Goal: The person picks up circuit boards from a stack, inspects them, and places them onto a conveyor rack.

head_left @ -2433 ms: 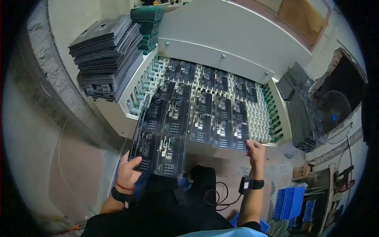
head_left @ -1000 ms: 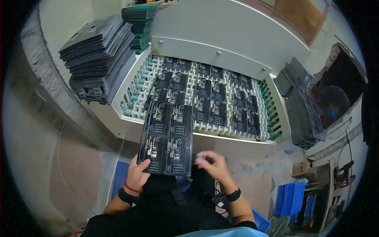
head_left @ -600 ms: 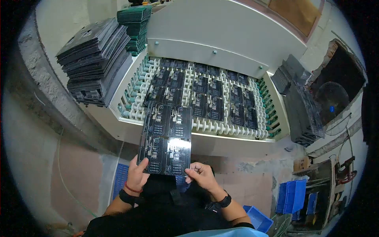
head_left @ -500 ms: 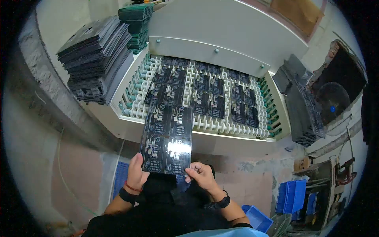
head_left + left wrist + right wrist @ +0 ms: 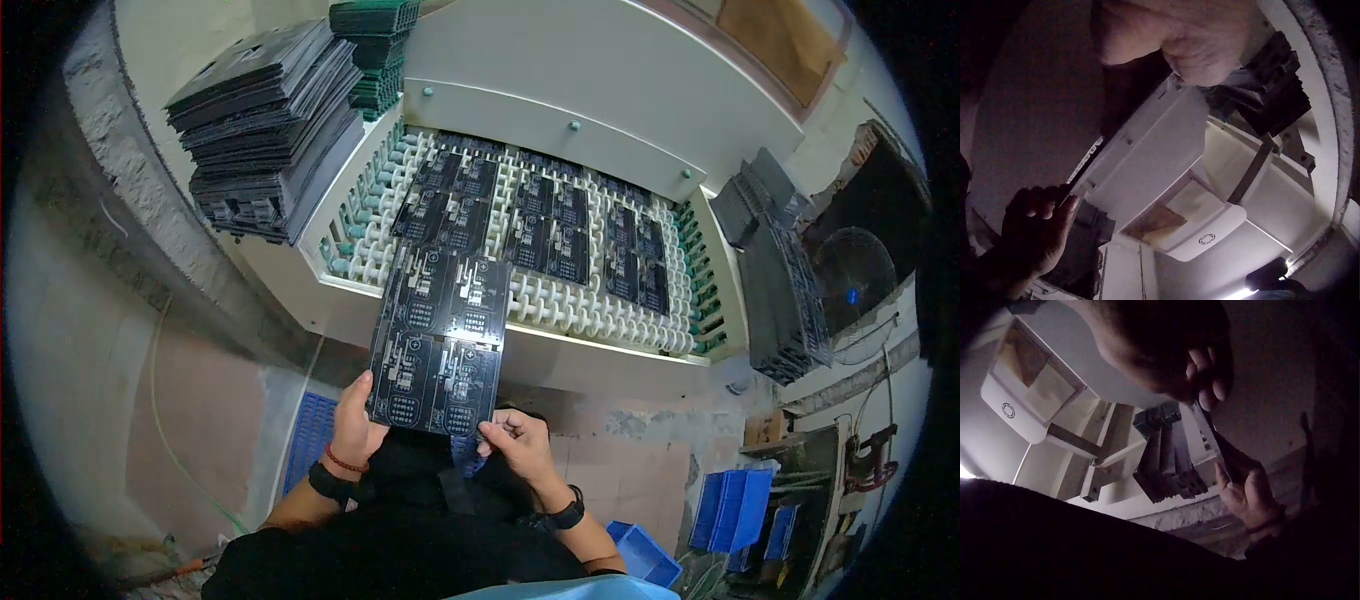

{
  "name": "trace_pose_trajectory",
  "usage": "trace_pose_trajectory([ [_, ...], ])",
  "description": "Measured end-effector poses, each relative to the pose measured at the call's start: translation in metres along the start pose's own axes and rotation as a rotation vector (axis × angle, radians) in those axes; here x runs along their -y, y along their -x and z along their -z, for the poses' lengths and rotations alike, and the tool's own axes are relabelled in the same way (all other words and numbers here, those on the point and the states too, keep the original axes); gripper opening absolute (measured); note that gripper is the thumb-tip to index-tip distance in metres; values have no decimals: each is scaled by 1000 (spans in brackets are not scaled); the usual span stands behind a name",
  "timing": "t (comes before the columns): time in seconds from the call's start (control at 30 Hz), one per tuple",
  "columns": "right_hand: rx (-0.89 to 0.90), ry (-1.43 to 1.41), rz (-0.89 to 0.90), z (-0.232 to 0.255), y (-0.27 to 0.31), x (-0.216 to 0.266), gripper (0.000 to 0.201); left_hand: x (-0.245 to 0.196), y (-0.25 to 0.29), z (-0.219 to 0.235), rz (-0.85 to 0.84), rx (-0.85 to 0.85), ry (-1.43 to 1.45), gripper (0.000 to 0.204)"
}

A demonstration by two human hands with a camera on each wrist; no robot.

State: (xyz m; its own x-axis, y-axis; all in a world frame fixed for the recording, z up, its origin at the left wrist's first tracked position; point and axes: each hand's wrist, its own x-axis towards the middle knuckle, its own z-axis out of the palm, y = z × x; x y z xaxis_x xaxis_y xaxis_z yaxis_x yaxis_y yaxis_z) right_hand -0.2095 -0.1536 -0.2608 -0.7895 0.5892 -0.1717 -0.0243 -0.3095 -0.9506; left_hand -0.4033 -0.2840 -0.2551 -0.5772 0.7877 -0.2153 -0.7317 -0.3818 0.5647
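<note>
A black circuit board panel (image 5: 438, 345) with pale printed patterns is tilted above the person's lap, its far end overlapping the near edge of the roller bed. The left hand (image 5: 355, 425) holds the panel's left edge near the bottom, thumb along the side, other fingers mostly hidden beneath. At the near right corner the right hand (image 5: 520, 445) pinches the panel, thumb on top. In the left wrist view the right hand (image 5: 1038, 228) grips a thin dark edge. The right wrist view shows the left hand (image 5: 1247, 497) around the panel's other side.
White rollers (image 5: 600, 320) carry rows of similar black boards (image 5: 545, 245) under a pale machine cover (image 5: 590, 90). Dark stacked panels (image 5: 265, 130) and green ones (image 5: 375, 60) stand left, more dark panels (image 5: 780, 280) right. Blue bins (image 5: 735, 510) are at lower right.
The right hand has left the boards on the rollers and come to the held panel's near right corner. The left thumb has shifted from its face to its side. Boards on the rollers have moved toward the cover.
</note>
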Motion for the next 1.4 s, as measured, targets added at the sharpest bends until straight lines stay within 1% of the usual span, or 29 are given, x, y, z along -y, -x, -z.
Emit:
trace_pose_trajectory([
  [0.2, -67, 108, 18, -1, 2, 0, 17, -2, 3, -3, -8, 18, -17, 28],
  [0.27, -89, 131, 30, -2, 2, 4, 16, -5, 4, -10, -45, 16, -78, 27],
  [0.37, -94, 61, 28, -3, 2, 7, 16, -5, 3, -6, -37, 32, -88, 27],
  [0.47, -41, 33, 20, 0, 0, 4, 16, -6, 3, -5, -15, 48, -85, 26],
  [0.53, -32, -60, -52, 0, -1, 2, 17, -5, 4, -3, -17, 26, -92, 26],
  [0.6, -24, -70, -83, 3, -2, 1, 18, -4, 5, -1, -19, 4, -99, 25],
  [0.63, -19, -79, -112, 4, -4, 0, 19, -4, 5, 0, -17, 19, -118, 25],
  [0.77, 22, -21, -89, 10, -9, -14, 20, -4, 4, -2, -22, 36, -137, 25],
  [0.83, -75, -56, -66, 5, -8, -6, 19, -6, 4, -6, -10, 24, -134, 25],
  [0.87, -74, -56, -68, 5, -6, -3, 19, -7, 4, -7, 2, 14, -131, 26],
  [0.93, -119, -137, -83, 11, -4, 6, 18, -8, 1, -7, 8, 15, -138, 26],
  [0.97, -136, -151, -48, 15, -2, 7, 15, -8, -1, -6, 15, 17, -143, 26],
  [1.0, -134, -150, -50, 21, 1, 8, 15, -8, -3, -6, 13, 15, -143, 26],
  [1.07, -165, -160, 27, 35, 7, 10, 14, -12, -10, 2, -42, 3, -142, 26],
  [1.1, -201, -184, 29, 41, 10, 10, 13, -18, -13, 7, -44, 44, -125, 27],
  [1.13, -197, -181, 29, 47, 12, 12, 13, -21, -15, 8, -48, 43, -121, 27],
  [1.2, -282, -190, 88, 59, 17, 16, 10, -31, -22, 3, -145, -69, -159, 24],
  [1.23, -241, -222, 129, 72, 17, 11, 13, -37, -23, 1, -136, -75, -156, 24],
  [1.27, -239, -220, 130, 80, 16, 9, 13, -41, -27, 1, -139, -75, -154, 24],
  [1.33, -310, -223, 94, 88, 13, 13, 12, -47, -34, 0, -114, -53, -175, 25],
  [1.4, -295, -242, 114, 91, 3, 18, 12, -49, -44, 6, -103, -39, -188, 25],
])
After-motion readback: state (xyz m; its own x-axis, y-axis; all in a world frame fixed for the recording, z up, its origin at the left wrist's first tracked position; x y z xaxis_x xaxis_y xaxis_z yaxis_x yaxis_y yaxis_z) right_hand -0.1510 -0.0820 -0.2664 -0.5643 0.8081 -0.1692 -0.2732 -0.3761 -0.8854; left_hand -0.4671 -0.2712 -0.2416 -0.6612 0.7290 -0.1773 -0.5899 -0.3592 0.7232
